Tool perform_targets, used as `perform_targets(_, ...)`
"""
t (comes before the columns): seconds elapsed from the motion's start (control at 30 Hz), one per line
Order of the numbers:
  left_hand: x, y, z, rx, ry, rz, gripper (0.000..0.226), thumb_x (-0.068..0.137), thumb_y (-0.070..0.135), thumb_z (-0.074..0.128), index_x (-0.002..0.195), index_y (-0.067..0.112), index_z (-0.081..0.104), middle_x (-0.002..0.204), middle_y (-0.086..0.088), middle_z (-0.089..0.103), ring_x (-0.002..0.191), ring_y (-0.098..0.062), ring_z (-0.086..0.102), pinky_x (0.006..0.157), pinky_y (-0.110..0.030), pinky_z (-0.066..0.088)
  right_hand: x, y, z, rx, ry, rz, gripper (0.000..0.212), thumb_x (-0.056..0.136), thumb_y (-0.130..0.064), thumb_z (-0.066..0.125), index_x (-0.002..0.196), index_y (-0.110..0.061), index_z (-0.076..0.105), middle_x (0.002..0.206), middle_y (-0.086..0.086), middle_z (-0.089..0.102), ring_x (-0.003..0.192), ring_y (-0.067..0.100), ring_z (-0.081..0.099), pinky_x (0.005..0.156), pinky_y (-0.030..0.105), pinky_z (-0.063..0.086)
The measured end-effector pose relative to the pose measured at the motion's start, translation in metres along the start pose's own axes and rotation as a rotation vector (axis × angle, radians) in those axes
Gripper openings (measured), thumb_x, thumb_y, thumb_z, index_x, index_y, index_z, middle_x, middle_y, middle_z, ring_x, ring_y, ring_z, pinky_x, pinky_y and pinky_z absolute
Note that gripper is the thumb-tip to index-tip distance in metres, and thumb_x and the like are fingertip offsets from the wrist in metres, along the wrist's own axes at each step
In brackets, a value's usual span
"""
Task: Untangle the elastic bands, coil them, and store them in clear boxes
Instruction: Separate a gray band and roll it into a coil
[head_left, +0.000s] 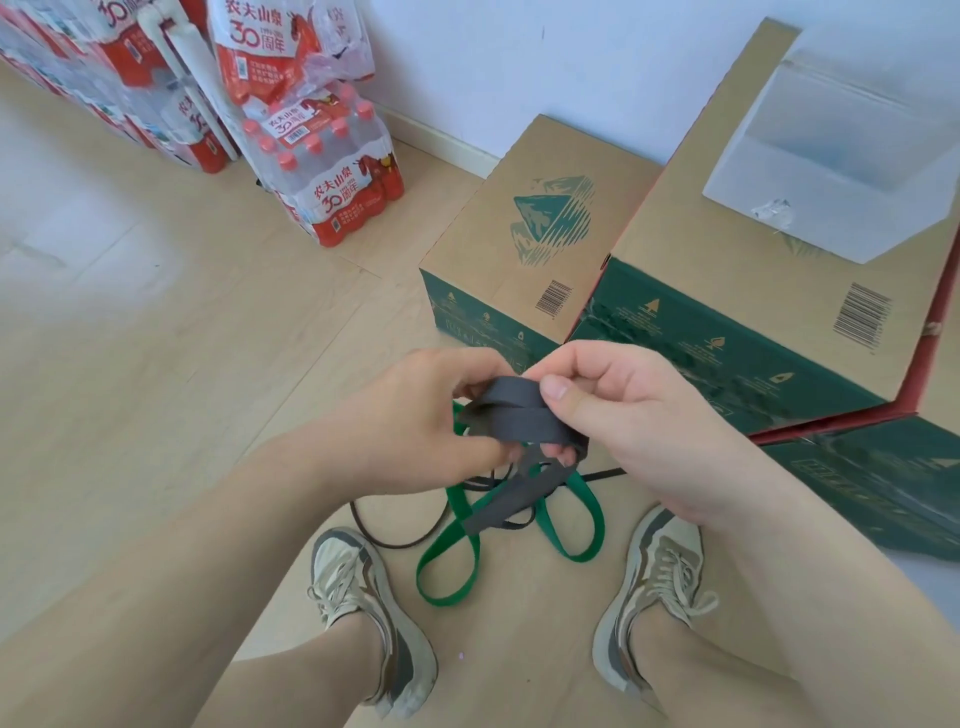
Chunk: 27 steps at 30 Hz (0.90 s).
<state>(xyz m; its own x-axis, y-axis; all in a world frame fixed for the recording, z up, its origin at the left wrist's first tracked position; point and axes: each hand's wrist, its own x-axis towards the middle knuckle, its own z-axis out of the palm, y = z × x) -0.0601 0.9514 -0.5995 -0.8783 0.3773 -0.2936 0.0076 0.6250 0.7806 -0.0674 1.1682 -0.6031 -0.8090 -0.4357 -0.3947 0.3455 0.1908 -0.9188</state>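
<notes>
Both hands up close: my left hand and right hand are pinched shut around the grey band, half coiled. Green band and thin dark band lie tangled on the floor; clear box looks empty, so early days.

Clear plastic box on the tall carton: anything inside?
The clear plastic box on the tall cardboard carton shows no band inside; its frosted walls blur the interior, so the bottom cannot be confirmed.
</notes>
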Motion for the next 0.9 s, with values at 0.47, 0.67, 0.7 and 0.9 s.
perform_targets(0.47, -0.002, 0.0, -0.005, 0.066, 0.074, -0.06, 0.018, 0.082, 0.019, 0.073, 0.096, 0.03, 0.072, 0.077, 0.004, 0.073, 0.07, -0.014, 0.068, 0.066, -0.037, 0.055, -0.003, 0.006, -0.017, -0.346, -0.136, 0.018, 0.036, 0.103, -0.011, 0.061, 0.134, -0.03, 0.063, 0.115, -0.013, 0.077, 0.111, 0.006, 0.072, 0.097, 0.03, 0.057)
perform_targets(0.67, 0.0, -0.008, 0.008, 0.252, 0.123, 0.033, 0.063, 0.076, 0.026, 0.052, 0.139, 0.029, 0.061, 0.109, 0.008, 0.065, 0.09, -0.005, 0.056, 0.08, -0.018, 0.046, -0.004, 0.006, 0.002, -0.701, -0.012, -0.087, 0.047, 0.11, -0.022, 0.042, 0.156, -0.035, 0.04, 0.119, -0.025, 0.059, 0.109, -0.009, 0.056, 0.092, 0.004, 0.041)
perform_targets(0.7, 0.0, -0.009, 0.008, 0.274, 0.122, 0.037, 0.068, 0.077, 0.024, 0.051, 0.145, 0.028, 0.056, 0.12, 0.009, 0.063, 0.099, -0.005, 0.056, 0.087, -0.021, 0.047, -0.004, 0.007, 0.005, -0.73, 0.02, -0.123, 0.046, 0.11, -0.022, 0.042, 0.154, -0.034, 0.041, 0.126, -0.022, 0.058, 0.116, -0.005, 0.055, 0.098, 0.009, 0.042)
perform_targets(0.9, -0.001, -0.006, 0.002, 0.275, 0.196, 0.053, 0.061, 0.08, 0.006, 0.058, 0.137, 0.026, 0.064, 0.134, 0.009, 0.066, 0.122, -0.013, 0.061, 0.104, -0.036, 0.051, -0.001, 0.008, 0.005, -0.715, 0.101, -0.12, 0.028, 0.104, -0.022, 0.056, 0.124, -0.042, 0.059, 0.108, -0.027, 0.064, 0.104, -0.005, 0.06, 0.084, 0.008, 0.047)
